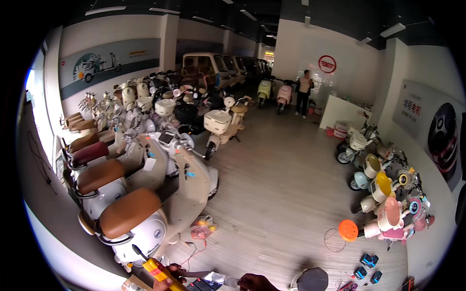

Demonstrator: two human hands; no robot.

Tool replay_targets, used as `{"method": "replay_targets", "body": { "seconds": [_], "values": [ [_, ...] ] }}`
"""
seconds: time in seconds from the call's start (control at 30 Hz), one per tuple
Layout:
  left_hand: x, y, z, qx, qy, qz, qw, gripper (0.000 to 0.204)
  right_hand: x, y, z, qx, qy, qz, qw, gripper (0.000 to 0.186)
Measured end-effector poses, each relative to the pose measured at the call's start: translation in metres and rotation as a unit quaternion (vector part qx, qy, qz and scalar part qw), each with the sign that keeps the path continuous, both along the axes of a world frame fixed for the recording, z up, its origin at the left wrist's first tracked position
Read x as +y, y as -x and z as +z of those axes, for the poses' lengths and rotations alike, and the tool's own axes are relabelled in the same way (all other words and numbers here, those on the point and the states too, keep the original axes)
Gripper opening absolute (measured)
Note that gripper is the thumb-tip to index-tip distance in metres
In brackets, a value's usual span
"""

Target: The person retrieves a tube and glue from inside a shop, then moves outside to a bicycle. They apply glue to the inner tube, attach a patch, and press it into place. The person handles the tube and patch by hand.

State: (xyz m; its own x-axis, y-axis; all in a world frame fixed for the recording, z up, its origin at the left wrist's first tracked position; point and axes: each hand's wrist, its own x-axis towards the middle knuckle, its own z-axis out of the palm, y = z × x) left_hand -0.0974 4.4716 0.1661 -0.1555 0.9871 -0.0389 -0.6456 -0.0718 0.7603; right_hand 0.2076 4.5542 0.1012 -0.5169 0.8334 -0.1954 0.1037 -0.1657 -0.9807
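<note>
- So the yellow tool (156,268) is down at the bottom edge, left of centre, tilted with its dark tip pointing up and left, right in front of the nearest scooter.
- Left hand (171,278) is wrapped around that tool, thumb and fingers closed on the yellow body.
- Right hand (256,282) is at the bottom edge too, near the middle, fingers curled in. Can't tell if it's actually gripping anything, the frame cuts it off.
- Between the two hands there's some clear, shiny piece (219,278), too blurry for me to say what it is.
- Just under that, a dark item with bits of blue (201,285), partly cut off.
- Nearest scooter is a cream one with a fat brown seat (131,213), and a whole row of others runs back along the left wall.
- On the floor beside it, a reddish bundle (203,228) with thin wires trailing toward the hands.
- Right of the hands, a round dark stool top (312,280).
- Further right on the floor: an orange disc (348,230) next to a loop of cable, plus a few blue-and-black blocks (369,260).
- Way back, a person (304,92) stands near a pink scooter (284,95).
</note>
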Motion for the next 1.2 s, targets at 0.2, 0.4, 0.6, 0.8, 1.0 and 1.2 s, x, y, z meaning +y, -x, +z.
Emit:
{"method": "replay_targets", "body": {
  "seconds": [0.2, 0.4, 0.6, 0.8, 1.0, 1.2],
  "values": [
    [0.032, -0.042, 0.010, -0.004, -0.026, 0.000, 1.000, 0.040, -0.013, -0.075, 0.039, 0.129, 0.095, -0.212, 0.964, 0.018],
    [0.083, -0.114, 0.005, 0.022, 0.000, -0.146, 0.989, 0.034, -0.029, -0.160, 0.062, 0.220, 0.012, -0.187, 0.957, 0.016],
    [0.126, -0.217, 0.029, 0.058, 0.006, -0.340, 0.939, 0.031, -0.033, -0.215, 0.053, 0.246, -0.046, -0.213, 0.944, 0.014],
    [0.180, -0.306, 0.037, 0.115, -0.085, -0.571, 0.809, 0.042, -0.037, -0.237, 0.087, 0.136, 0.024, -0.391, 0.910, 0.013],
    [0.220, -0.390, 0.056, 0.150, -0.173, -0.716, 0.659, 0.027, -0.016, -0.257, 0.097, 0.089, -0.071, -0.466, 0.877, 0.030],
    [0.268, -0.420, 0.061, 0.165, -0.173, -0.812, 0.532, 0.032, 0.016, -0.270, 0.112, 0.120, -0.081, -0.443, 0.885, 0.035]
  ]
}}
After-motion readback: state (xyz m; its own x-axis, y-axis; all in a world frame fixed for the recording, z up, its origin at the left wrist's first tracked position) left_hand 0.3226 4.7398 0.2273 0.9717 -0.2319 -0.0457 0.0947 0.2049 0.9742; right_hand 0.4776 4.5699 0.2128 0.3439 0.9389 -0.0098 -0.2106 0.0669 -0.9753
